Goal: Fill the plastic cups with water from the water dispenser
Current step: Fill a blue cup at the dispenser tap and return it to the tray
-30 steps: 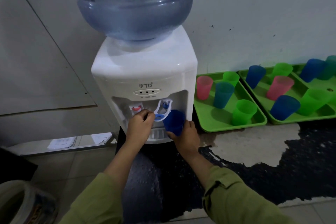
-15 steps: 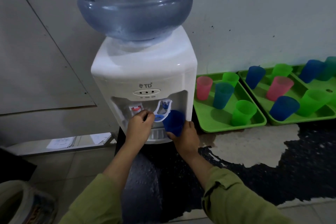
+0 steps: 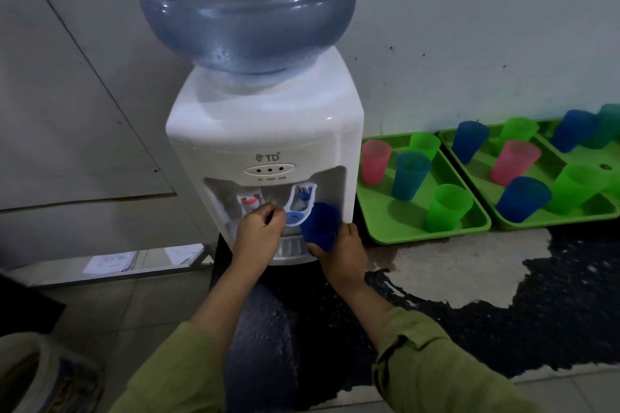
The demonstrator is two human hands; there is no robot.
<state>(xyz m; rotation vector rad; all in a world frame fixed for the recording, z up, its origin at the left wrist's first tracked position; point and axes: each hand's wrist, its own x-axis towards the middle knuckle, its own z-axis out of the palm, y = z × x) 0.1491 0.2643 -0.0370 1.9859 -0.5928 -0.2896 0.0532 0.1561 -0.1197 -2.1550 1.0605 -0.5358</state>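
A white water dispenser (image 3: 265,131) with a big blue bottle (image 3: 248,7) on top stands against the wall. My right hand (image 3: 342,253) holds a blue plastic cup (image 3: 318,226), tilted, under the blue tap (image 3: 303,193). My left hand (image 3: 258,233) is closed on the blue tap lever (image 3: 292,219), beside the red tap (image 3: 250,200). Any water flow is hidden by the cup and my hands.
Two green trays, the nearer one (image 3: 379,221) and the farther one (image 3: 557,157), lie right of the dispenser with several pink, blue and green cups upright in them. The black counter (image 3: 503,312) has a worn pale patch. A bucket (image 3: 40,375) sits low left.
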